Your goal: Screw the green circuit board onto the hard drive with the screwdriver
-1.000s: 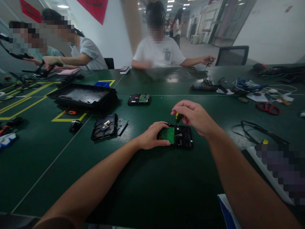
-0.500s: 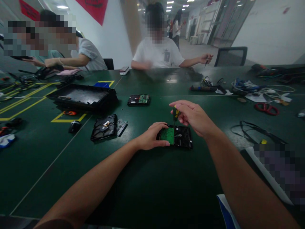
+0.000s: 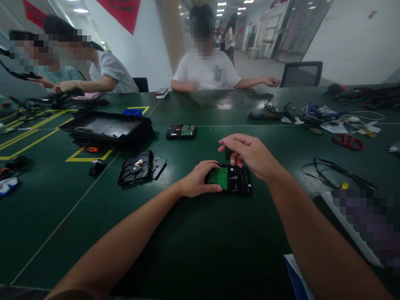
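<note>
A black hard drive (image 3: 241, 183) with a green circuit board (image 3: 218, 178) lies flat on the dark green table. My left hand (image 3: 201, 178) grips its left end, thumb on the near edge and fingers on the far edge. Above the drive's far edge, my right hand (image 3: 245, 152) is closed around the handle of a screwdriver (image 3: 227, 154). The tool stands roughly upright, its tip down at the board's far right corner; the exact contact point is too small to make out.
Left of my hands lie another hard drive (image 3: 136, 167) and a loose circuit board (image 3: 159, 167). A third drive (image 3: 181, 131) sits farther back, near a black tray (image 3: 106, 125). Red-handled scissors (image 3: 348, 141) and cables (image 3: 337, 171) are at right. A person (image 3: 206, 71) sits opposite.
My right hand has turned slightly on the screwdriver, and its yellow marking no longer shows. My left hand and the drive stay in place. The person opposite has lowered one hand.
</note>
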